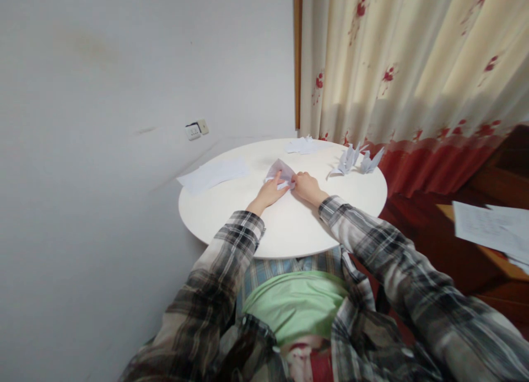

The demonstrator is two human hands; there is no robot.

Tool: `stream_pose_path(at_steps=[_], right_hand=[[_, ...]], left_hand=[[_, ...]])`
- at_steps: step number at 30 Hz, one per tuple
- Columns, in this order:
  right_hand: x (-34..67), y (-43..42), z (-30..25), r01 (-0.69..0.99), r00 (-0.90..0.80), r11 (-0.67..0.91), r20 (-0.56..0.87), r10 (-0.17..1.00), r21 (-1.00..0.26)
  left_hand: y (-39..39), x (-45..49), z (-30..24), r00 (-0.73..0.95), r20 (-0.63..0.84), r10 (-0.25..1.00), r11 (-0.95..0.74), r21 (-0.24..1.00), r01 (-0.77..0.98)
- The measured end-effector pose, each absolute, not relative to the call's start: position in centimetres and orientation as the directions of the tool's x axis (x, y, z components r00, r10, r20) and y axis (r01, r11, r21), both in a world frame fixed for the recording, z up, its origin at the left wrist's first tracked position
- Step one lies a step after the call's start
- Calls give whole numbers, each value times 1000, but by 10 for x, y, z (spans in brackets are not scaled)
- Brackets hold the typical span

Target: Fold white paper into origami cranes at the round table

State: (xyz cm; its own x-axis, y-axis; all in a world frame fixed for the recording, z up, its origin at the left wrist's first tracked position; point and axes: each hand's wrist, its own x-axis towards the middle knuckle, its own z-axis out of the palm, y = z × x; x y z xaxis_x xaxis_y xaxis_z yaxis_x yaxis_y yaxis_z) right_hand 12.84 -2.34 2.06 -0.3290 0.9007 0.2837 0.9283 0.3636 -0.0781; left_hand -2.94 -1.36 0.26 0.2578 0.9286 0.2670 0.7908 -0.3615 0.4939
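Note:
A piece of folded white paper (281, 167) with a raised pointed flap stands near the middle of the round white table. My left hand (269, 193) holds its left side, index finger stretched up along the flap and thumb reaching toward the right. At the paper's right edge, my right hand (306, 187) is closed, its fingertips pinching the fold. The two hands almost meet at the lower edge of the paper. Part of the paper is hidden behind my fingers.
Flat white sheets (212, 174) lie on the table's left side. Folded paper cranes (347, 160) stand at the right, and more paper (303, 145) lies at the far edge. A wall socket (193, 131), a curtain (388, 57) and printed sheets (491, 227) surround the table (297, 233).

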Motion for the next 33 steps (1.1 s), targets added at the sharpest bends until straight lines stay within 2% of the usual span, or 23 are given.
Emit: stream_pose_path(at_steps=[7, 18, 25, 33], right_hand=[[128, -22, 20, 920, -332, 379, 314, 889, -99], [129, -18, 17, 846, -423, 509, 383, 821, -156], [128, -14, 16, 843, -397, 504, 414, 819, -187], [128, -13, 15, 841, -363, 489, 428, 828, -232]], left_hand=[[-16, -28, 4, 318, 272, 908, -416, 509, 754], [-9, -30, -3, 351, 322, 879, -476, 567, 672], [-7, -30, -4, 394, 370, 842, -539, 539, 647], [-3, -32, -8, 389, 373, 842, -537, 524, 661]])
